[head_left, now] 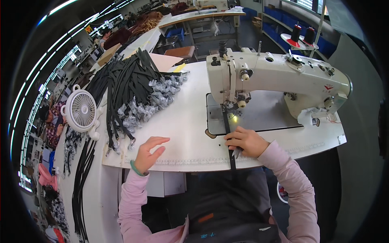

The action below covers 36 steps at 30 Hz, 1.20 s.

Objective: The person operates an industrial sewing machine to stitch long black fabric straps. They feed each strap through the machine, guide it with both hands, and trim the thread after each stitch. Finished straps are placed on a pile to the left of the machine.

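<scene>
A black strap [232, 162] runs from under the needle area of a white sewing machine [275, 67] down to the table's front edge and over it. My right hand [249, 142] lies on this strap just in front of the machine's metal plate, fingers curled and closed on it. Something small and greyish shows under those fingers; its kind cannot be made out. Off to the left, my left hand [149, 154] hovers over the tabletop near the ruler marks, thumb and fingers apart, holding nothing. A small lamp on the machine lights the plate [259, 109].
A heap of black straps [133, 77] with clear, crinkled plastic at their ends covers the left of the table [182, 133]. Beside it stands a small white fan [81, 109]. More straps [82, 186] hang at the far left. Thread spools [296, 32] stand behind the machine.
</scene>
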Each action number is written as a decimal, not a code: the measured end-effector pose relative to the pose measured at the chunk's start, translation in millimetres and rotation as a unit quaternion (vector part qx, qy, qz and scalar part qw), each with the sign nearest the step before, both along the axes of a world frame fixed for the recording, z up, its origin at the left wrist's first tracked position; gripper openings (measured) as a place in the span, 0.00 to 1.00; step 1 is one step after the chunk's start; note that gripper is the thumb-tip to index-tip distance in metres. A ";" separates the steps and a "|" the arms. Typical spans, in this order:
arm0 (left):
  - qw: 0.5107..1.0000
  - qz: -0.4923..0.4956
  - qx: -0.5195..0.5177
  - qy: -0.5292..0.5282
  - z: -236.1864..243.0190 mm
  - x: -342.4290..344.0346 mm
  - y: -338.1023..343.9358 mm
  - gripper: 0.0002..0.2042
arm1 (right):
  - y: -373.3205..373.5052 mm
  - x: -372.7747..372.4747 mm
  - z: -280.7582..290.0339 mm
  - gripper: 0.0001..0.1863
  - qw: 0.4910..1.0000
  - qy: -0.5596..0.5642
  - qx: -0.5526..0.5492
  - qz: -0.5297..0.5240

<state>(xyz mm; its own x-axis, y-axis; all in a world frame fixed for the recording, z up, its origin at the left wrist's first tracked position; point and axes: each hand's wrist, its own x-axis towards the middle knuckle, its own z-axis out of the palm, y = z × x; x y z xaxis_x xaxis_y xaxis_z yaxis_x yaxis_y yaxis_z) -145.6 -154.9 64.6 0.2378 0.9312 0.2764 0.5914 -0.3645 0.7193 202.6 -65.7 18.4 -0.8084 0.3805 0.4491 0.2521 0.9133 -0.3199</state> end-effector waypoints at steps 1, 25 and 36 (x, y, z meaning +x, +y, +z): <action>0.987 -0.076 0.096 0.105 -10.1 30.3 15.3 0.15 | 0.6 -1.0 0.1 0.13 1.000 0.008 0.002 0.004; 0.958 -0.082 0.239 0.138 -72.7 140.7 113.4 0.09 | -4.7 -5.6 13.0 0.09 1.000 -0.014 0.025 0.005; 0.962 -0.088 0.228 0.126 -73.1 138.8 112.3 0.09 | -5.4 -5.6 13.6 0.09 0.999 -0.018 0.027 0.001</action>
<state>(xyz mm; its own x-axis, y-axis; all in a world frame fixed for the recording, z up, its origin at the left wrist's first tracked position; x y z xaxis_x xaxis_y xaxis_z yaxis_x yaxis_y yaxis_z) -6.8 -42.5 -8.6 0.4935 0.6664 0.5588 0.6259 -0.7183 0.3039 197.0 -71.0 32.0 -0.8248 0.3555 0.4396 0.2613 0.9292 -0.2612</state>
